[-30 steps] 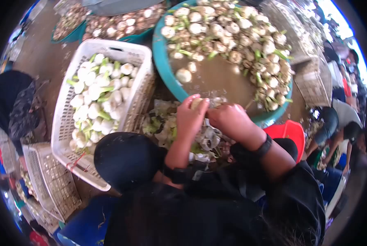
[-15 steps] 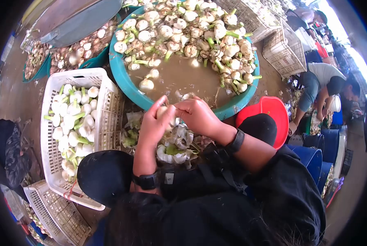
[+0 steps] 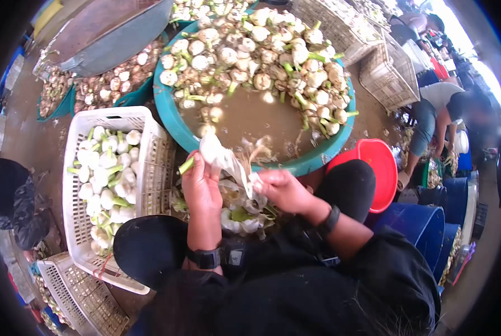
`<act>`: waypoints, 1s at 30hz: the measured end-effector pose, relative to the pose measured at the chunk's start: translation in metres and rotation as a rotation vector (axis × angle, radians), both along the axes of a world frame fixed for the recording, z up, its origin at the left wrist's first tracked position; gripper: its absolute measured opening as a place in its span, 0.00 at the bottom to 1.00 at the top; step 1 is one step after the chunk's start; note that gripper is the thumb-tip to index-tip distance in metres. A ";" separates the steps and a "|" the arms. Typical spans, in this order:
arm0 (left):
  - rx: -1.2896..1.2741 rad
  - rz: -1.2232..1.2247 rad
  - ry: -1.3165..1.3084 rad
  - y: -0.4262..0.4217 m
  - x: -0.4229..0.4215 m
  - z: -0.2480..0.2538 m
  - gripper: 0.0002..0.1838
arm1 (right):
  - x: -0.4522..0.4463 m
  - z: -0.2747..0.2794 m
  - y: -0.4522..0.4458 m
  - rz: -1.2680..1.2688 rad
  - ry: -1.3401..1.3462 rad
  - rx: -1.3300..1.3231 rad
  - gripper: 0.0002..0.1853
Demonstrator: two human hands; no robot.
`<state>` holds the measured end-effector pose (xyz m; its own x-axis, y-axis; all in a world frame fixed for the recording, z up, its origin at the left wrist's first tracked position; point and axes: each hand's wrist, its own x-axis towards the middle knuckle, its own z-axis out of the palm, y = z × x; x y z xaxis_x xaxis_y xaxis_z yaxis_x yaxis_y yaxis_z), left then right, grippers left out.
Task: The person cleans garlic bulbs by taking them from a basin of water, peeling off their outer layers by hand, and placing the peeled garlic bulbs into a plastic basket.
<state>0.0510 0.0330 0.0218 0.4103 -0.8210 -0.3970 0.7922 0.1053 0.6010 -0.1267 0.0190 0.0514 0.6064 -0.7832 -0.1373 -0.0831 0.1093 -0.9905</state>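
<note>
My left hand [image 3: 201,182] is closed around a garlic bulb [image 3: 210,147], whose cut green stem sticks out to the left. A strip of pale outer skin [image 3: 236,171] stretches from the bulb to my right hand [image 3: 281,190], which pinches its end. Frayed roots hang near the strip. Below both hands lies a pile of peeled-off skins [image 3: 245,215]. Just ahead is a round teal tub [image 3: 163,109] of muddy water, with many dirty garlic bulbs [image 3: 261,61] heaped at its far side. On the left, a white crate [image 3: 82,235] holds clean white bulbs [image 3: 107,173].
A red basin [image 3: 380,179] stands by my right knee, with blue barrels [image 3: 413,224] behind it. White crates [image 3: 388,75] are stacked at the back right, near a bending person [image 3: 438,106]. Another crate [image 3: 82,291] sits at lower left, and a metal cart [image 3: 116,42] at upper left.
My hands were close together on the bulb. Now my right hand has drawn away to the right, pulling a strip of skin, and the bulb's stem shows at the left.
</note>
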 end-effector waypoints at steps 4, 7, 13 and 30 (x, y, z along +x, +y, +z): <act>0.220 0.113 0.248 0.001 0.010 -0.005 0.14 | -0.038 -0.009 -0.014 -0.260 -0.462 0.337 0.09; 0.231 0.050 0.409 0.006 0.020 -0.010 0.17 | -0.032 0.040 -0.034 -0.477 -0.729 0.338 0.16; -0.029 0.332 0.516 0.016 0.058 -0.011 0.18 | -0.032 -0.008 -0.046 0.051 0.076 0.319 0.15; 0.384 0.297 -0.268 -0.019 0.019 0.000 0.14 | 0.130 -0.165 -0.184 0.827 1.292 -0.803 0.15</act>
<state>0.0698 0.0137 0.0214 0.7301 -0.4710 -0.4951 0.5761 0.0346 0.8166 0.0033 -0.1652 -0.1133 0.6722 -0.4574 -0.5822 -0.5775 -0.8160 -0.0257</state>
